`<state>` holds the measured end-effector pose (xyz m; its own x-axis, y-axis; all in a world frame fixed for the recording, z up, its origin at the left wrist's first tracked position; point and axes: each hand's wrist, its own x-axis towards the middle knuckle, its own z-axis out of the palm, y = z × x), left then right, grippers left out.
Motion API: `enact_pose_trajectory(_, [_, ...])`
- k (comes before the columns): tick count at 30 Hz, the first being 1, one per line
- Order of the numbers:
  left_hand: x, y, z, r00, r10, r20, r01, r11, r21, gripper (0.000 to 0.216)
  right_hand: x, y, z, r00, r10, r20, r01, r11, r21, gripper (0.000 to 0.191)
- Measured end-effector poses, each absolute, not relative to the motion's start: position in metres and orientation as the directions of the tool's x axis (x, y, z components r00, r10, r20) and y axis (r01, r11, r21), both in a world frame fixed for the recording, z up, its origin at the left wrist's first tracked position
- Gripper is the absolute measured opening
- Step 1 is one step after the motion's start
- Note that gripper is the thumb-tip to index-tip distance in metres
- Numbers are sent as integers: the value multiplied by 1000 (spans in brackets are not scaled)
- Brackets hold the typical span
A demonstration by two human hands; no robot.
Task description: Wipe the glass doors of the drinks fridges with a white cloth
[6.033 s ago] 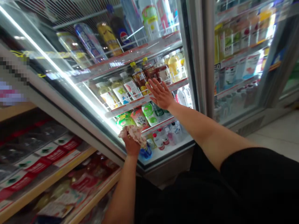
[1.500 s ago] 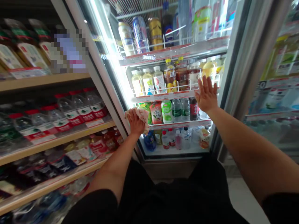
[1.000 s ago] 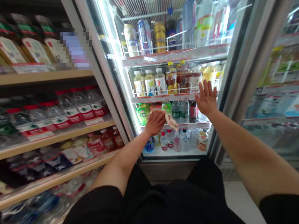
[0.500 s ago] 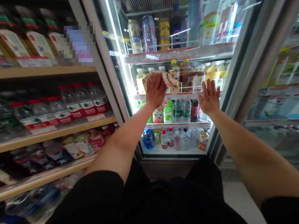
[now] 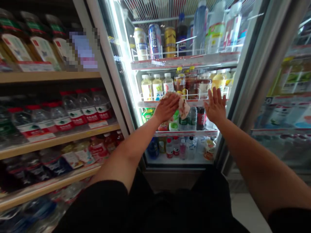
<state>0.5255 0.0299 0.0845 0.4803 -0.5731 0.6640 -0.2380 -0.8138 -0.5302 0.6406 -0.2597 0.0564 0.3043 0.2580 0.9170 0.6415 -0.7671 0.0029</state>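
My left hand (image 5: 167, 106) presses a pale, brown-patterned cloth (image 5: 184, 108) flat against the glass door (image 5: 155, 163) of a lit drinks fridge. Its fingers point up and to the right, and a fold of the cloth sticks out past the fingertips. To the right, my right hand (image 5: 215, 105) has its fingers spread, palm toward the same glass, holding nothing. Behind the glass, juice bottles (image 5: 157, 87) with white caps stand on a middle shelf, above and behind the left hand. Part of the cloth is hidden beneath that hand.
Cans (image 5: 155, 40) and tall bottles fill the upper fridge shelf. On the left, wooden shelves (image 5: 58, 139) carry rows of red-capped bottles (image 5: 76, 110). A metal door frame (image 5: 255, 81) and another glass-fronted fridge with bottles (image 5: 298, 76) stand at the right.
My left hand has slid lower with the cloth and turned its fingers to the right; the cloth now bunches on that side. The right hand stays spread in about the same place.
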Motion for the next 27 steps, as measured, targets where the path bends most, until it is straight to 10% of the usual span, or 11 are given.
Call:
enact_pose_trajectory(6, [527,15,117,366,-312,877,-113,-950,-291,45,641,-261,56,285,270,920,646,-763,24,68])
enact_pose_trajectory(17, [479,33,-25,693,-624,361,-507,-778,-372,31,642,-261,56,269,266,926,648,-761,31,67])
enact_pose_trajectory(27, [480,-3,47,811,-134,570,-225,-970,93,31,608,-246,63,195,108,975,701,-710,-61,59])
